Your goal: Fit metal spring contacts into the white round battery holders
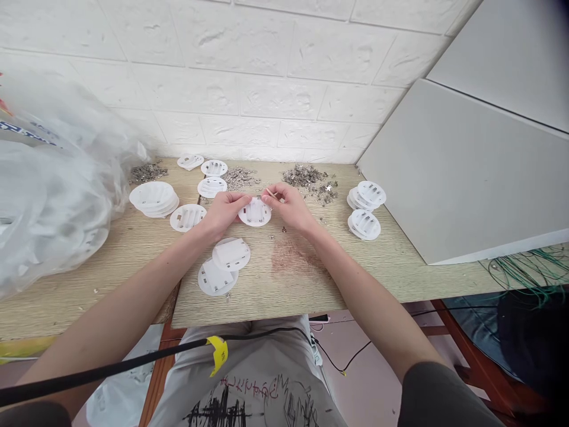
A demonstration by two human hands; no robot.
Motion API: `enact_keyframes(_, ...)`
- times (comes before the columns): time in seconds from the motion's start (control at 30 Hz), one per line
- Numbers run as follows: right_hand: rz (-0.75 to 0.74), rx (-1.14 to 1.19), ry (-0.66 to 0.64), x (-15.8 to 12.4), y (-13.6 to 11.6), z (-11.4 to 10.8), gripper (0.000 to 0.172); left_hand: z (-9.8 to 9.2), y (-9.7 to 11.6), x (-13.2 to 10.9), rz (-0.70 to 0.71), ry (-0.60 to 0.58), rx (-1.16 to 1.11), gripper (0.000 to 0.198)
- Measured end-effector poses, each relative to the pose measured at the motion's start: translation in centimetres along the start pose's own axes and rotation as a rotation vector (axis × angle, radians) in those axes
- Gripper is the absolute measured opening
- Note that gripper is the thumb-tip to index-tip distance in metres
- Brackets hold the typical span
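Between my hands, a round white plastic battery holder (255,213) is tilted up off the wooden table, its slots facing me. My left hand (226,209) pinches its left edge between thumb and fingers. At its upper right edge is my right hand (287,204), closed on a thin, light-coloured stick (272,194). Whether the right fingers also press a small metal piece there is too small to tell. Two more white discs (231,255) overlap on the table below my left hand. Another slotted disc (188,218) lies just left of that wrist.
Small metal clips (304,175) are heaped near the wall, with flatter metal pieces (240,178) beside them. Stacked discs (153,198) stand at left, others (367,196) at right. A large plastic bag (57,178), grey panel (480,166) and black cable (133,359) flank me.
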State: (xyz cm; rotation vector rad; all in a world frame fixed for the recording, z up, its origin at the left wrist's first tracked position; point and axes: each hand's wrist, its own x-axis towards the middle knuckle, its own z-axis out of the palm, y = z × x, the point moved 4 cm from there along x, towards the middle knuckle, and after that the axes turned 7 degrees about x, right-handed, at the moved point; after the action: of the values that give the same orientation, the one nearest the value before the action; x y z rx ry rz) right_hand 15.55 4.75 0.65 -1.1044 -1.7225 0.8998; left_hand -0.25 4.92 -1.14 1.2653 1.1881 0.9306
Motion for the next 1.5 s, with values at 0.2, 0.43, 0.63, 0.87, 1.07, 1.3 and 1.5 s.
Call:
enact_keyframes(0.2,0.046,-0.002,-0.05,0.01,0.4,0.31,0.016,0.11,0.0,-0.09,-0.022,-0.013,0.031,0.021)
enact_keyframes(0.43,0.067,-0.109,-0.108,-0.14,0.18,0.38,0.015,0.17,0.24,-0.28,-0.018,-0.024,0.071,0.02)
enact_keyframes(0.63,0.096,-0.121,-0.095,-0.24,-0.1,0.42,0.013,0.18,0.32,-0.42,-0.026,-0.036,0.078,0.021)
enact_keyframes(0.87,0.076,-0.126,-0.108,-0.25,-0.17,0.3,0.015,0.08,0.14,-0.25,-0.029,-0.034,0.092,0.021)
enact_keyframes(1.07,0.037,-0.192,-0.07,-0.23,-0.08,0.26,0.013,0.19,0.29,-0.39,-0.025,-0.046,0.101,0.021)
enact_keyframes(1.3,0.059,-0.141,-0.082,-0.25,-0.13,0.23,0.014,0.22,0.41,-0.49,-0.019,-0.048,0.111,0.023)
enact_keyframes(1.5,0.044,-0.176,-0.105,-0.28,-0.36,-0.01,0.015,0.13,0.28,-0.41,-0.008,-0.044,0.129,0.023)
